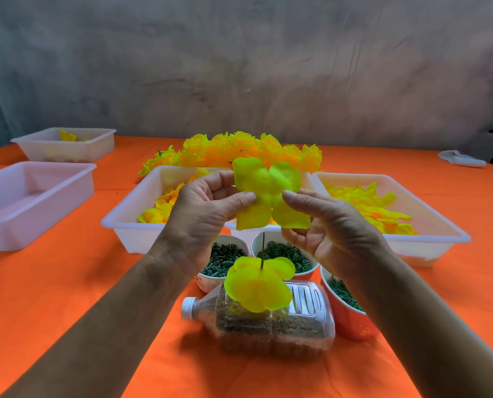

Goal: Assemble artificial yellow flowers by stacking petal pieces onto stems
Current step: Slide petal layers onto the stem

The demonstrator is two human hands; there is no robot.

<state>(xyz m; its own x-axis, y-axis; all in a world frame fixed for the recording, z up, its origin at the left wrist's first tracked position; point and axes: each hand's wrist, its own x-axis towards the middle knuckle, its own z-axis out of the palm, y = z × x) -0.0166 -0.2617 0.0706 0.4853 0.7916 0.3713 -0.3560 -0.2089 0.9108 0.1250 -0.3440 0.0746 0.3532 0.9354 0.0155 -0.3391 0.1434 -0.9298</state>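
Observation:
A yellow four-lobed petal piece [269,192] is held flat in the air between both hands. My left hand [203,214] pinches its left lobes with thumb and fingers. My right hand [330,229] pinches its right lower lobe. Directly below, a thin dark stem [263,249] stands upright. Stacked yellow petal pieces [258,285] sit threaded low on that stem. The stem rises from a clear plastic bottle [271,326] lying on its side, filled with sandy material.
White trays hold petal pieces: one in the middle [130,214], one at right [429,237]. Two more trays stand at left [35,193] and far left [67,145]. Cups of green parts [225,258] [285,252] [345,300] flank the bottle. Finished yellow flowers [239,150] pile behind.

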